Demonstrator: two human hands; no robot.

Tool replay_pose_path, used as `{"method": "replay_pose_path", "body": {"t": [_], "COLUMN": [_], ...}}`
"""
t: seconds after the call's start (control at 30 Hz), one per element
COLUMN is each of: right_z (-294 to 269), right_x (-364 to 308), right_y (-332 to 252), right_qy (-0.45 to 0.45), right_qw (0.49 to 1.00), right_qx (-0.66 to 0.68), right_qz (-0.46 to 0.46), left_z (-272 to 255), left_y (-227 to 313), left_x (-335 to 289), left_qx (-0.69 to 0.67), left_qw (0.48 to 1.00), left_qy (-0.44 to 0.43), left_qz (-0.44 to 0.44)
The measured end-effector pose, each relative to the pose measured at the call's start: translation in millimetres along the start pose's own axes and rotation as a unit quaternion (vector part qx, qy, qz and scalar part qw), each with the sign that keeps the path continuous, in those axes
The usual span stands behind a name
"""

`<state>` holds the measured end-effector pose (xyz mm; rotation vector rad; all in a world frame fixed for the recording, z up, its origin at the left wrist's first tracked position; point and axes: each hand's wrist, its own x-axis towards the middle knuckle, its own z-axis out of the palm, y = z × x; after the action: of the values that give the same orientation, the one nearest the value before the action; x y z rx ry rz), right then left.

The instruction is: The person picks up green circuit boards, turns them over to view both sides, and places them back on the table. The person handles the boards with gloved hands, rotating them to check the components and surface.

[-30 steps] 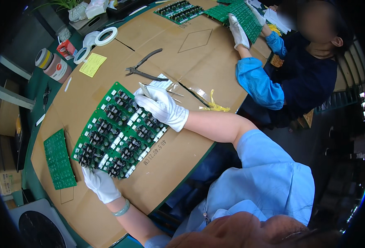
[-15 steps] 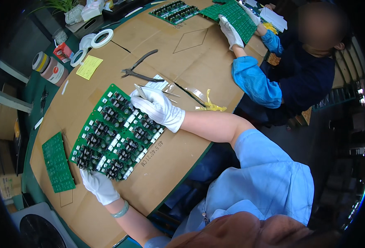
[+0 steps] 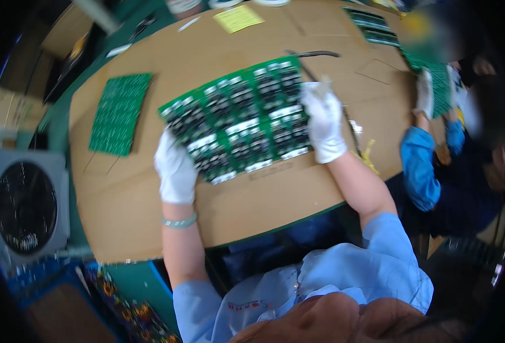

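Observation:
A green circuit board (image 3: 227,137), crowded with black and white components, is held between my two white-gloved hands over the cardboard-covered table. My left hand (image 3: 177,168) closes on its lower left corner. At the right edge, my right hand (image 3: 324,128) grips it with fingers bent; a thin pale thing by those fingertips is too blurred to name. Just past the board's upper right corner, the dark handle of the pliers (image 3: 321,54) shows, the rest mostly hidden. A second green board (image 3: 118,117), without tall components, lies on the cardboard to the left.
A yellow note (image 3: 238,19) lies at the far edge. On the right, a co-worker's gloved hand (image 3: 424,94) holds a green board (image 3: 441,88), near another populated board (image 3: 372,26). A grey fan unit (image 3: 25,207) stands left; several coil-like parts (image 3: 129,308) sit below the table edge.
My view has swung left, so the table appears shifted and turned. The populated board now sits more level, with my right hand moved from its top side to its right edge.

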<state>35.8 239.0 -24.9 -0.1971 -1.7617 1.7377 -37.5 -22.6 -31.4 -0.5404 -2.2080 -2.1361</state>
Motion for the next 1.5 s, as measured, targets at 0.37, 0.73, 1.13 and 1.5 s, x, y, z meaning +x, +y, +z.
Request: {"method": "replay_pose_path", "body": {"t": [0.37,0.73,1.13,1.5], "right_z": [-1.2,-4.7,-10.5,-6.4], "right_x": [3.5,7.4,12.6,13.5], "right_y": [7.4,16.0,24.7,24.9], "right_qy": [0.028,-0.035,-0.064,-0.052], "right_qw": [0.998,0.991,0.984,0.987], "right_qx": [-0.011,-0.125,-0.159,-0.121], "right_qz": [0.052,0.013,0.045,0.096], "left_z": [5.5,4.2,2.0,0.9], "left_y": [10.5,1.9,-1.3,-10.4], "left_x": [7.8,7.3,5.3,10.3], "left_qx": [-0.335,-0.06,0.143,0.121], "left_qw": [0.92,0.993,0.99,0.989], "left_qy": [0.027,0.02,0.004,0.005], "left_qz": [-0.203,-0.098,-0.015,-0.088]}}
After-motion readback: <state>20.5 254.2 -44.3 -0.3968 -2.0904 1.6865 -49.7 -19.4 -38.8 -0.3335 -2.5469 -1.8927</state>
